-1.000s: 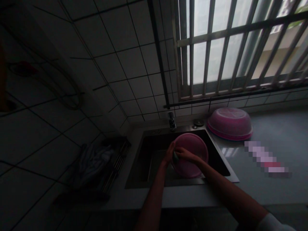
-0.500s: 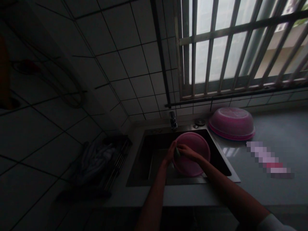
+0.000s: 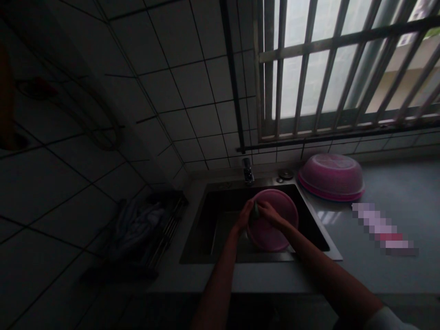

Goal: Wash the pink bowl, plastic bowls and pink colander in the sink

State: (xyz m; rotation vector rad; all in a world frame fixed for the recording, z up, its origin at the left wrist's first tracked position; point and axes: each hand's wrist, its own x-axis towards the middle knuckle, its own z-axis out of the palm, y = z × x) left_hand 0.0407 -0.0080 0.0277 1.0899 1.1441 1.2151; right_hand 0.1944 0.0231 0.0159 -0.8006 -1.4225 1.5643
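Note:
A pink plastic basin [image 3: 278, 236] sits tilted in the right part of the steel sink [image 3: 199, 243]. My left hand [image 3: 244, 217] is closed on the basin's left rim. Pressed against the inside of that rim is a small dark green pad [image 3: 255, 211], which looks like a scouring pad, though the dim light hides its detail. My right hand [image 3: 270, 213] reaches over the basin with its fingers closed on this pad. Both hands are close together, and some fingertips are hidden.
Behind the sink stands a metal faucet [image 3: 247, 172], with a round drain cover [image 3: 285, 174] beside it. An upturned pink basin stack [image 3: 332, 178] rests on the counter [image 3: 395, 183] at right. Left of the sink lies striped cloth [image 3: 140, 224] on a dark rack. A barred window is above.
My right hand and the green pad have shifted slightly along the basin's left rim, up and to the right. The basin has barely moved; the view has shifted a little.

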